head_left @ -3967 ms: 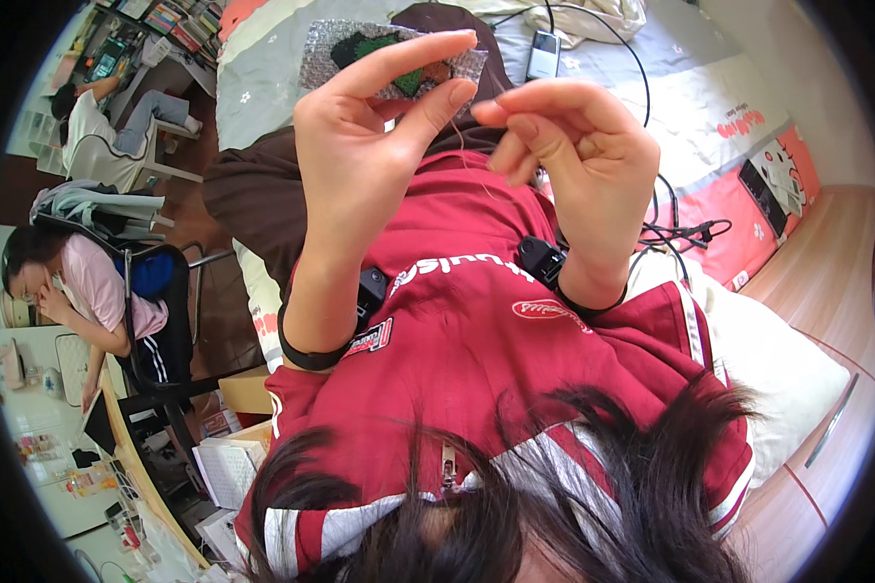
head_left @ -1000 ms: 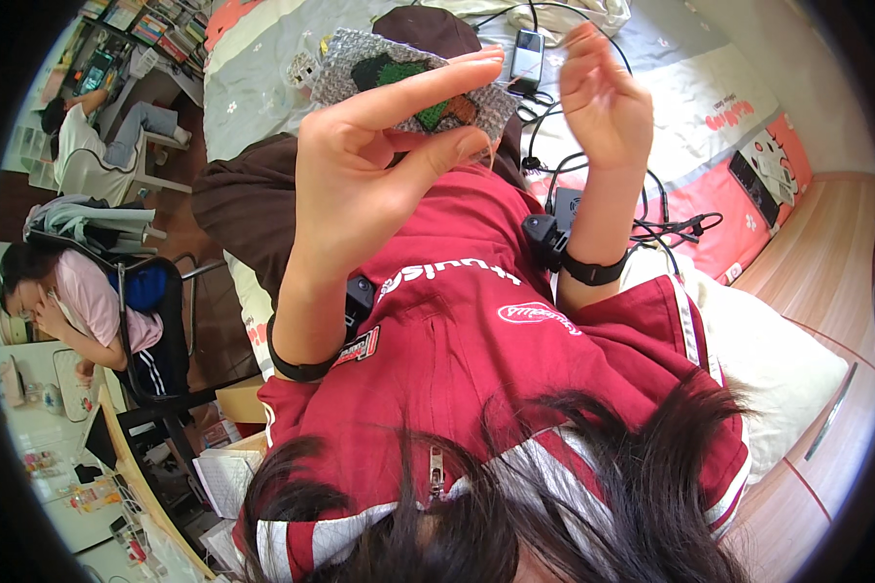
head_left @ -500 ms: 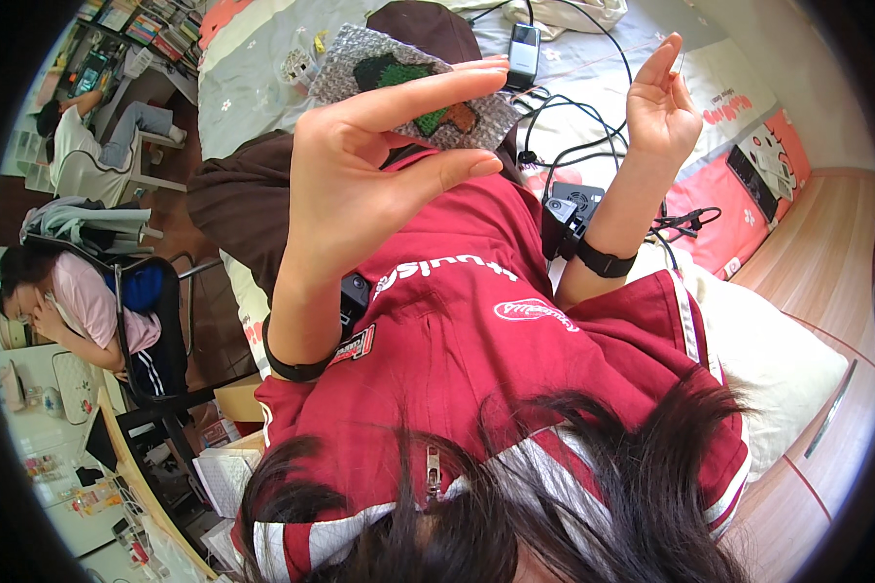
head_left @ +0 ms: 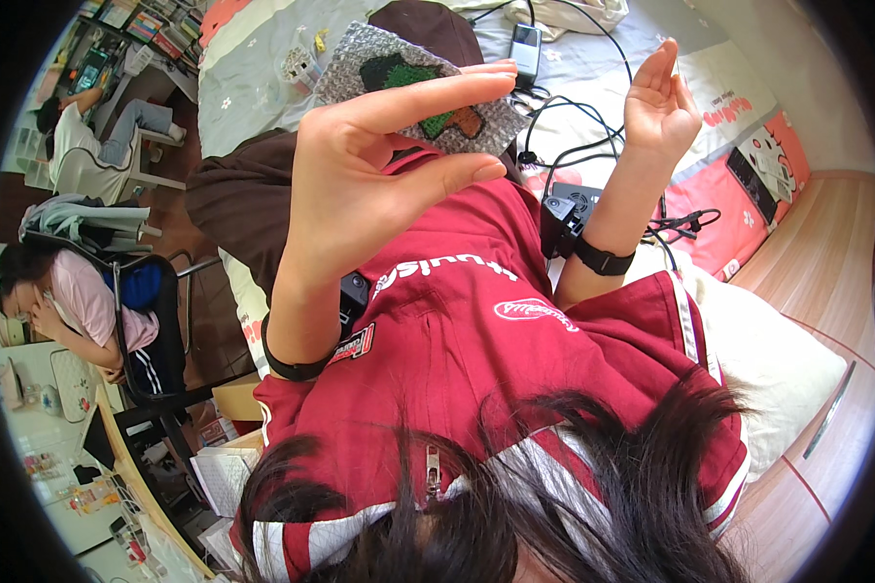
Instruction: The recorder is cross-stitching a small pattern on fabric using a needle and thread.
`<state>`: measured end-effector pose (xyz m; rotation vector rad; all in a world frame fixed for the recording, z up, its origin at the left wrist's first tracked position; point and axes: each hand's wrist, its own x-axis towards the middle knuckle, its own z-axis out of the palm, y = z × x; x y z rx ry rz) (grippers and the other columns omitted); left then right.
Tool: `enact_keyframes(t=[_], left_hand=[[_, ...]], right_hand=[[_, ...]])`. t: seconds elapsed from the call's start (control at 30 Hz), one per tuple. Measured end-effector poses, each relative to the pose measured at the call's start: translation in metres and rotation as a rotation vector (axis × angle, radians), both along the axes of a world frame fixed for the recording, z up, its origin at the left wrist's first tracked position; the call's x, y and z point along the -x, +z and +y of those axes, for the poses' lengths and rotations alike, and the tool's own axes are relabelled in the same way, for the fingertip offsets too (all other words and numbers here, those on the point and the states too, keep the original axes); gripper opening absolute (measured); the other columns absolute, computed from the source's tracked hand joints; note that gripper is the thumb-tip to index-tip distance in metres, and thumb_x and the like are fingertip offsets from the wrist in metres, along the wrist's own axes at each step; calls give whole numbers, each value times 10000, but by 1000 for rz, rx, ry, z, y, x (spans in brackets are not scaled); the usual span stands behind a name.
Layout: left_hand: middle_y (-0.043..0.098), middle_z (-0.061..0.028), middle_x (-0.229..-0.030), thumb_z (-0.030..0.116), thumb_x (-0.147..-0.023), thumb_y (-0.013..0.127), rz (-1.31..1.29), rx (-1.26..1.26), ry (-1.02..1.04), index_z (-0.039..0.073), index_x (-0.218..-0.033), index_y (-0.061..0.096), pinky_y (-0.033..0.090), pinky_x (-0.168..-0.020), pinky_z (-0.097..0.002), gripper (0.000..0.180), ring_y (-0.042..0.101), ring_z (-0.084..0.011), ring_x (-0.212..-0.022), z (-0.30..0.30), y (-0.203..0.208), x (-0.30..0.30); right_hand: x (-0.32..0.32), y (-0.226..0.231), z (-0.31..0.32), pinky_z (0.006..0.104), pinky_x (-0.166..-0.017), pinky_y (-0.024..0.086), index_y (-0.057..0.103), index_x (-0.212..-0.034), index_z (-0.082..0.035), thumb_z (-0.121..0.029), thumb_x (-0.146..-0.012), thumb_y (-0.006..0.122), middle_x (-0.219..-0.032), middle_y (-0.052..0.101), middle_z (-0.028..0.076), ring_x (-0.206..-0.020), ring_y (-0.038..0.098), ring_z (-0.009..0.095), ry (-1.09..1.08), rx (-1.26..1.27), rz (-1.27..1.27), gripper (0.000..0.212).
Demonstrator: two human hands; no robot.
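Note:
My left hand (head_left: pixel 360 185) is raised in front of my red jersey, thumb and forefinger spread in a wide C with nothing visible between them. My right hand (head_left: pixel 661 102) is held up to the right, palm turned left, fingers straight and nothing seen in it. Each wrist carries a black band, left (head_left: pixel 292 364) and right (head_left: pixel 603 257). Behind the left fingertips, a grey stitched cloth (head_left: pixel 408 68) with a green and orange motif lies on my brown-trousered lap, partly hidden by the forefinger.
A small silver device (head_left: pixel 525 44) and black cables (head_left: pixel 578 102) lie on the grey bedsheet (head_left: pixel 253 68). A pink and red printed cover (head_left: pixel 749 146) and white pillow (head_left: pixel 787 360) lie at right beside a wooden floor (head_left: pixel 836 233). Two people sit at desks at left (head_left: pixel 68 291), (head_left: pixel 92 126).
The hands were pinched together four seconds ago. Since then my right hand has swung away to the right and opened, while my left hand stayed raised and spread its thumb and forefinger.

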<state>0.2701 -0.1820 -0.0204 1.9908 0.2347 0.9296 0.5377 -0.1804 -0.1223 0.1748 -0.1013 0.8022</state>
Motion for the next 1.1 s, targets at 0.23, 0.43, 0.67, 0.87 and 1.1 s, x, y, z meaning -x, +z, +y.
enact_keyframes(t=[0.23, 0.43, 0.67, 0.87, 1.1], left_hand=[[528, -204, -1098, -149, -657, 594, 25, 1, -3, -86, -1036, 539, 424, -838, -282, 388, 505, -222, -1037, 3, 0, 1], [540, -179, -1092, -129, -672, 596, 28, 2, 85, -67, -1039, 547, 435, -826, -273, 376, 505, -209, -1034, 3, -2, 1], [538, -170, -1098, -112, -671, 610, 0, 63, 124, -60, -1052, 542, 438, -840, -280, 390, 503, -204, -1035, 4, -1, 2], [530, -169, -1109, -120, -674, 600, -3, 54, 126, -59, -1053, 541, 453, -828, -279, 388, 501, -207, -1038, 4, 0, 1], [528, -171, -1110, -136, -673, 585, -37, 92, 119, -61, -1048, 540, 459, -827, -277, 385, 497, -210, -1045, 3, 0, 1]], right_hand=[[31, 11, 4, 292, -627, 496, 458, -923, 29, -96, -832, 466, -824, 585, 159, -691, 592, 223, -223, 298, -460, 155], [72, 32, -5, 225, -534, 483, 531, -935, 39, -85, -820, 544, -751, 600, 121, -582, 583, 136, -63, 431, -1105, 170], [95, 53, -33, 211, -628, 488, 565, -925, 36, 7, -786, 546, -787, 615, 87, -696, 596, 113, 150, 406, -1474, 143], [103, 56, -43, 206, -654, 480, 552, -890, 57, 53, -775, 530, -794, 596, 73, -715, 595, 115, 161, 326, -1505, 118], [102, 58, -43, 206, -662, 478, 559, -863, 67, 66, -773, 516, -789, 572, 62, -720, 591, 117, 146, 268, -1522, 100]])
